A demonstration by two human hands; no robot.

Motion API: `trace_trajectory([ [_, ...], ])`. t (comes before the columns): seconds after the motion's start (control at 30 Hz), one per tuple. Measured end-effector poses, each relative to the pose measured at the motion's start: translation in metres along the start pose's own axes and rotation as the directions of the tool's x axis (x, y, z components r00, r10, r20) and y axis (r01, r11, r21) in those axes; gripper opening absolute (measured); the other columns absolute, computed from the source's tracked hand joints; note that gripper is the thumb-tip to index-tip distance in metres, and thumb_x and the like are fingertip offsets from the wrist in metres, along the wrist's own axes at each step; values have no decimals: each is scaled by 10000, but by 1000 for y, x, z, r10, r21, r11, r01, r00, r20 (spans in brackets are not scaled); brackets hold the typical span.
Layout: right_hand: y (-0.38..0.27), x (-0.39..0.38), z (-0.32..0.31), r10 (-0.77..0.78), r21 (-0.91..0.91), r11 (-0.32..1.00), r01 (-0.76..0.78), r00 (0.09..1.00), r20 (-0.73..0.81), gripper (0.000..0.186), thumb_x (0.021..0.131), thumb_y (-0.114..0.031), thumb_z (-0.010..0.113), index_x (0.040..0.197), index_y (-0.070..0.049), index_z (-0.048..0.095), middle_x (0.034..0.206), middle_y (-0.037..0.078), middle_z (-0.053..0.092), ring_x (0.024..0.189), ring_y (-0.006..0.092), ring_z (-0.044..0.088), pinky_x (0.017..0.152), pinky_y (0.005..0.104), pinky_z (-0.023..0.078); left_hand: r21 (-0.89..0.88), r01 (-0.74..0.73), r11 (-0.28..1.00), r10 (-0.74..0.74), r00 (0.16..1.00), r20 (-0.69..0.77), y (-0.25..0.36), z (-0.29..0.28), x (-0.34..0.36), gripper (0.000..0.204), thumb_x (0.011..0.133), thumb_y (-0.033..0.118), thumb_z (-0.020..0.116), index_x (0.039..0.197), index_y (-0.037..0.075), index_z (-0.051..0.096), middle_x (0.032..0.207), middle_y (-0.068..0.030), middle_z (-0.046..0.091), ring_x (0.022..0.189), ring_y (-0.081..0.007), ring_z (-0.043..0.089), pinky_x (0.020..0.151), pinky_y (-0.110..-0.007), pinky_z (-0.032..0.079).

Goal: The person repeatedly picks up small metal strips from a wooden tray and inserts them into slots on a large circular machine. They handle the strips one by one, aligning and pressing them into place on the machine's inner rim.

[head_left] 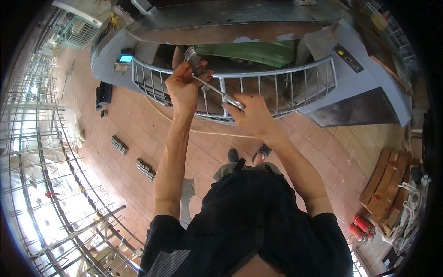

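Observation:
My left hand is raised in front of a large machine, its fingers closed around the lower end of a dark ribbed hose fitting. The fitting hangs from the machine's opening and tilts down to the right. In my right hand is a screwdriver with a shiny silver-looking handle. Its thin shaft slants up to the left, and the tip meets the area at my left fingertips. What the tip touches is hidden by those fingers. Just behind both hands runs a curved grey barred rail.
The machine's blue-grey side panel carries a button plate; a small lit screen sits left. A pale hose crosses the tiled floor. Metal blocks, wooden boards and red cylinders lie around. Wire racks stand left.

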State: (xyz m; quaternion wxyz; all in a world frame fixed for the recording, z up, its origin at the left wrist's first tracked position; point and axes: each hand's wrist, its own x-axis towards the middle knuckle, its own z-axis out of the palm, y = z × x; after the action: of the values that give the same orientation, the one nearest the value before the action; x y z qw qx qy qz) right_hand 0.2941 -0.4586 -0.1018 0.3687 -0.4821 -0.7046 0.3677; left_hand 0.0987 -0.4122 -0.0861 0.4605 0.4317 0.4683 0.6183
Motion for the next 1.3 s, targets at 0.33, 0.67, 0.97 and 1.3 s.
trace_trajectory([
  [0.33, 41, -29, -11, 102, 9, 995, -103, 994, 26, 304, 882, -253, 743, 1044, 5, 733, 825, 186, 715, 694, 326, 687, 645, 388, 522, -228, 48, 972, -85, 984, -156, -7, -12, 25, 363, 851, -219, 579, 1190, -89, 595, 1114, -197, 696, 927, -367, 737, 855, -484, 646],
  [0.67, 299, -37, -55, -332, -513, 856, 63, 828, -453, 291, 825, -206, 780, 1109, -183, 717, 884, 74, 625, 855, 305, 587, 761, 458, 480, -272, 346, 898, -343, 937, 63, -12, 34, -9, 409, 856, -178, 626, 1247, -65, 582, 1194, -178, 672, 941, -338, 733, 767, -391, 621],
  [0.97, 234, -28, -66, -19, -373, 924, -81, 966, -257, 418, 798, -166, 837, 1188, -95, 705, 1007, 129, 729, 938, 275, 678, 834, 385, 528, -187, 491, 851, -472, 870, 140, -18, 78, -34, 416, 839, -136, 684, 1242, -72, 603, 1146, -197, 700, 891, -338, 749, 790, -436, 662],
  [1.3, 32, 98, -65, 214, 530, 800, -280, 959, 184, 337, 853, -61, 796, 1174, -2, 716, 1003, 72, 742, 961, 105, 662, 855, 250, 516, -84, 625, 776, -577, 757, 306, -12, 66, -7, 347, 831, -143, 690, 1168, -108, 617, 1063, -235, 721, 891, -364, 752, 787, -462, 659],
])
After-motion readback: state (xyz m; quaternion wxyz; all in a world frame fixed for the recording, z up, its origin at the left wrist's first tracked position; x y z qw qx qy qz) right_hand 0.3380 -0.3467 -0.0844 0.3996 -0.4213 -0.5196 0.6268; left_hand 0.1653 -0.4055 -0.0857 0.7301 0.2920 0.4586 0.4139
